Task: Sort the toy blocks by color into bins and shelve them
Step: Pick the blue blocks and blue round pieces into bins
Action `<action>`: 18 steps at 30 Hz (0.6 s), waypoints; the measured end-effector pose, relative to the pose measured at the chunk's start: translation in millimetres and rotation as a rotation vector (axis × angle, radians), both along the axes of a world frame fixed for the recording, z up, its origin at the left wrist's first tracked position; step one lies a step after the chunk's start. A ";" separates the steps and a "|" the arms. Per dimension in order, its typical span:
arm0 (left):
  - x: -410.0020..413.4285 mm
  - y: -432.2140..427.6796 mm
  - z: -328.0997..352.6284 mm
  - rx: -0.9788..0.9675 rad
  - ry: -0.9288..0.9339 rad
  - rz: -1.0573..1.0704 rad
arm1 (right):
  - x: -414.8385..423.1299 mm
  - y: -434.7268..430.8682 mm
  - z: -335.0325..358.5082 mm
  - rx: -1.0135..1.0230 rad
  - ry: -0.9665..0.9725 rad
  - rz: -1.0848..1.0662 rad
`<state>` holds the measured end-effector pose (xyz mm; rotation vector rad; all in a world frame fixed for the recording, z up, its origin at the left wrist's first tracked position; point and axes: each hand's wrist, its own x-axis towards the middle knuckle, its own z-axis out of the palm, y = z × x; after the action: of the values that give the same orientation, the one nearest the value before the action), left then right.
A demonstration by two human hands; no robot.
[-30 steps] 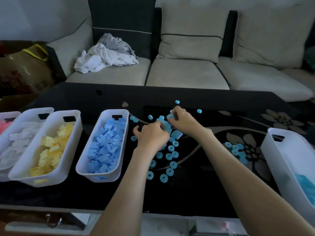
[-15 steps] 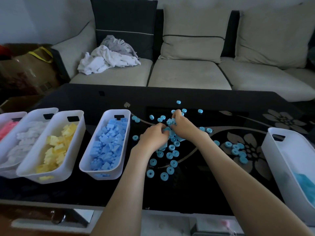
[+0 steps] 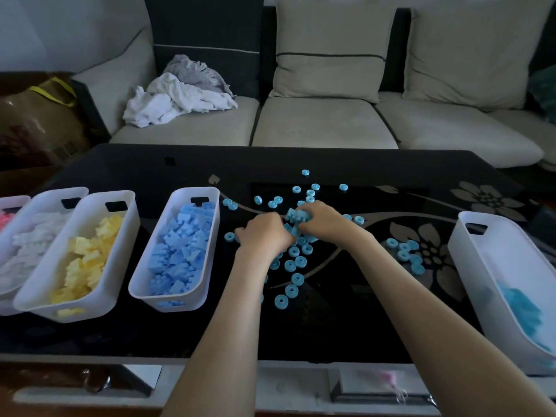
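On the black table (image 3: pixel 346 320) lie several small light-blue foam rings (image 3: pixel 296 279) and a small heap of light-blue blocks (image 3: pixel 298 216) at the middle. My right hand (image 3: pixel 323 219) curls over the heap from the right and grips blocks. My left hand (image 3: pixel 264 233) closes in from the left with fingers curled against the same heap; what it holds is hidden. Left of them a white bin (image 3: pixel 210 224) holds darker blue blocks (image 3: pixel 180 251). Another white bin (image 3: pixel 493 266) with light-blue pieces stands at the right.
More white bins stand at the left: one with yellow blocks (image 3: pixel 87 257), one with white blocks (image 3: pixel 27 248), one with pink at the frame edge. A sofa (image 3: pixel 325 121) with a pile of clothes (image 3: pixel 180 91) runs behind the table. A second cluster of rings (image 3: pixel 406 254) lies right of my hands.
Both hands have drawn together around the heap of light-blue blocks, the left moving right and up. The camera has come nearer and tilted slightly.
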<state>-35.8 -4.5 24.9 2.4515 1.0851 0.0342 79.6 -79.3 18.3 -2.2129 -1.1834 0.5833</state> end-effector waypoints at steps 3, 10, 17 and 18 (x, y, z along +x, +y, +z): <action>1.4 0.2 -0.5 -0.006 0.013 -0.006 | -2.2 -2.2 -1.6 -0.004 0.036 0.007; -1.4 3.2 4.5 -0.014 0.026 -0.039 | -8.2 -4.3 5.5 -0.026 0.100 0.008; -5.3 4.6 1.5 -0.089 -0.081 0.004 | -13.1 -4.8 9.3 -0.039 0.158 0.023; -5.5 5.2 0.2 -0.067 -0.069 0.018 | -11.3 -6.0 7.7 -0.028 0.177 0.012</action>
<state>-41.3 0.7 25.0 2.3636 1.0612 0.0866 68.3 -85.2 26.0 -2.1287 -1.1039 0.7883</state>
